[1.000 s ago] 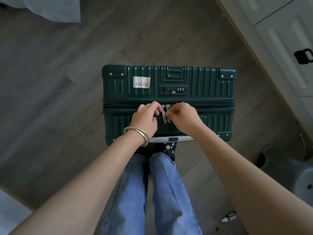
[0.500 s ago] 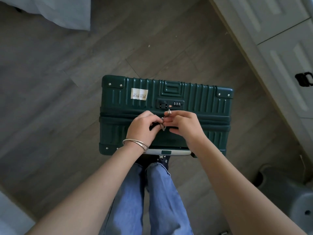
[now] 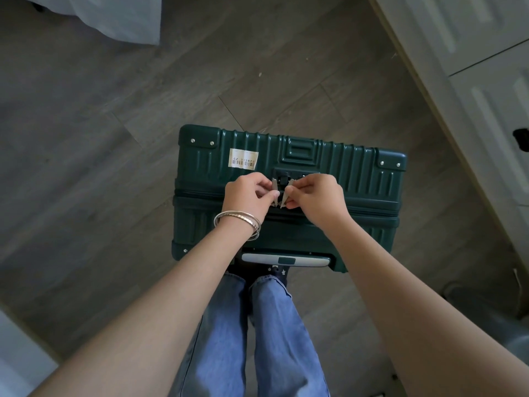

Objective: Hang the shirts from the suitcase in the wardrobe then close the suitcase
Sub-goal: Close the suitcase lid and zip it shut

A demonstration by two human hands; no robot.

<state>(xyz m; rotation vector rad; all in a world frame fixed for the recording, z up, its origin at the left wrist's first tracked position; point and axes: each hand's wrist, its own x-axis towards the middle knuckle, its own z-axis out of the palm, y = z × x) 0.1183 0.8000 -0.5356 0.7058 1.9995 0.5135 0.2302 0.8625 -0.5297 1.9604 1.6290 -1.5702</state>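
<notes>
Green hard-shell suitcase (image 3: 289,193) stands upright on floor, zipped. Left hand (image 3: 249,196) and right hand (image 3: 315,199) each pinch zipper pull (image 3: 275,187) below combination lock (image 3: 283,176). Shell rigid, probably light; pulls small, slippery.

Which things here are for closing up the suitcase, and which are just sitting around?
For the job: green suitcase; left zipper pull, pinched by left hand; right zipper pull, pinched by right hand; lock.

Just around: white cabinet; barcode sticker; white fabric.

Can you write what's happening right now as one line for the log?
suitcase: upright, zipped | left hand: pinches zipper pull | right hand: pinches other pull | pulls by lock
</notes>
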